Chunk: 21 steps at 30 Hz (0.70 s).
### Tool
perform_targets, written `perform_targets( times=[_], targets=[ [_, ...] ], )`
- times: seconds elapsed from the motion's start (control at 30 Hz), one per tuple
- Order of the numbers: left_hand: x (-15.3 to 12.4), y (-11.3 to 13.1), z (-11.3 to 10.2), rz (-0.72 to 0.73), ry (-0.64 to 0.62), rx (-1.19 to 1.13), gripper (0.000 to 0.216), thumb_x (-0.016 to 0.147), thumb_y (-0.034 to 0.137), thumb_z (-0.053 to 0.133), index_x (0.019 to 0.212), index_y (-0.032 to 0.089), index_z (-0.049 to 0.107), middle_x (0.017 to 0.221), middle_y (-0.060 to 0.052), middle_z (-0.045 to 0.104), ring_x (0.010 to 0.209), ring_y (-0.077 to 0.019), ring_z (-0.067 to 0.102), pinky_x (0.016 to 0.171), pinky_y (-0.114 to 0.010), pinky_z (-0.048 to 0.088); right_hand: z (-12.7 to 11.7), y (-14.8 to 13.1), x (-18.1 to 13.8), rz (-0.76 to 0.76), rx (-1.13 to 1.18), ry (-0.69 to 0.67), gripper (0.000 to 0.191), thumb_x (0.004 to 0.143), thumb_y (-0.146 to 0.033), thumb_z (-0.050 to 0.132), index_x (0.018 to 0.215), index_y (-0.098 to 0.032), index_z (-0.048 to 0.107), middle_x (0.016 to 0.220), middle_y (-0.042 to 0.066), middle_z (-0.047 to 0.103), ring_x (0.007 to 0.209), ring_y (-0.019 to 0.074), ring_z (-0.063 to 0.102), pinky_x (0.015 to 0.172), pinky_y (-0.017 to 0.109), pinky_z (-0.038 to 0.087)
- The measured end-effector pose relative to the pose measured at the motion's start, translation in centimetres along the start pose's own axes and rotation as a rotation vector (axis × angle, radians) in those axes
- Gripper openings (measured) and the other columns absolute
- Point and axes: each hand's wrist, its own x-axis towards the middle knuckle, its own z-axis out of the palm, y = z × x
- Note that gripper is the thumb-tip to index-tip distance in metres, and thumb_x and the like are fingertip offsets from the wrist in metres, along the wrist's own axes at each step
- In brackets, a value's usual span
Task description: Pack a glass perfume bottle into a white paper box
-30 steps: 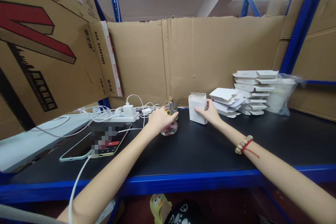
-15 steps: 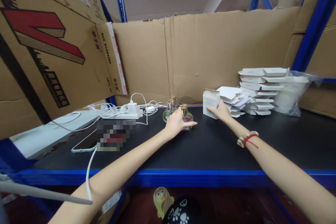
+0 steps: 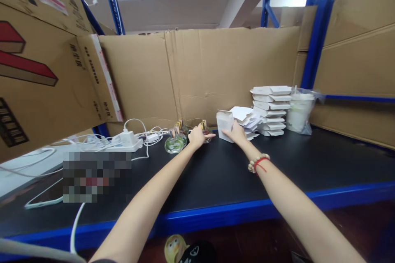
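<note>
A person's two bare arms reach across a black shelf top (image 3: 277, 172) edged in blue, at the centre of the frame. The left hand (image 3: 197, 136) rests over a small glass bottle with a gold cap (image 3: 204, 128), fingers stretched forward and loosely draped on it; whether they actually close round the bottle cannot be told. Just to its left stand two more glass bottles (image 3: 175, 141), greenish at the base. The right hand (image 3: 236, 133), a beaded bracelet with red cord (image 3: 258, 162) on its wrist, presses its fingers against the side of a small white carton (image 3: 224, 124) standing upright just right of centre. Behind that carton, toward the right of the frame, lie flattened white cartons (image 3: 270, 109) in a pile, beside a clear plastic bag (image 3: 298, 111). At left, a white power strip (image 3: 125, 144) trails cables. Brown cardboard sheets (image 3: 216, 70) wall the back.
</note>
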Motion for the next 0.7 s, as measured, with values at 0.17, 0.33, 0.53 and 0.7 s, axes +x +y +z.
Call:
perform_targets(
  times=[0.17, 0.33, 0.53, 0.7],
  targets=[
    [1.1, -1.0, 0.1, 0.03, -0.021, -0.224, 0.039, 0.083, 0.028, 0.086, 0.097, 0.009, 0.055, 0.095, -0.009, 0.057, 0.091, -0.0208, 0.052, 0.07, -0.025, 0.042, -0.1, 0.1, 0.1, -0.039, -0.043, -0.02, 0.046, 0.081, -0.038, 0.053, 0.114, -0.011, 0.036, 0.118, 0.008, 0.045, 0.11, 0.0204, 0.043, 0.088, 0.029, 0.036],
    [-1.9, 0.9, -1.1, 0.039, 0.083, 0.021, 0.084, 0.084, 0.031, 0.085, 0.127, -0.01, 0.026, 0.113, -0.023, 0.042, 0.102, -0.0302, 0.041, 0.085, -0.035, 0.036, -0.2, 0.2, -0.1, -0.027, -0.001, -0.044, 0.049, 0.081, -0.038, 0.052, 0.117, -0.01, 0.034, 0.121, 0.008, 0.044, 0.113, 0.0226, 0.041, 0.09, 0.033, 0.035],
    [-8.6, 3.7, -4.2, 0.393, 0.199, -0.439, 0.053, 0.083, 0.003, 0.069, 0.123, -0.002, 0.036, 0.116, -0.02, 0.038, 0.108, -0.028, 0.034, 0.089, -0.041, 0.027, 0.0, 0.6, 0.1, -0.048, 0.036, -0.024, 0.055, 0.079, -0.038, 0.055, 0.121, -0.009, 0.035, 0.12, 0.009, 0.045, 0.111, 0.0226, 0.043, 0.089, 0.031, 0.035],
    [-17.5, 6.1, -8.1, 0.559, -0.968, -1.932, 0.054, 0.097, 0.033, 0.02, 0.131, -0.008, 0.025, 0.102, -0.027, 0.046, 0.1, -0.0388, 0.042, 0.093, -0.051, 0.02, 0.0, 0.8, 0.1, -0.067, 0.069, -0.015, 0.057, 0.079, -0.035, 0.056, 0.123, -0.007, 0.033, 0.122, 0.011, 0.044, 0.112, 0.0235, 0.041, 0.091, 0.03, 0.033]
  ],
)
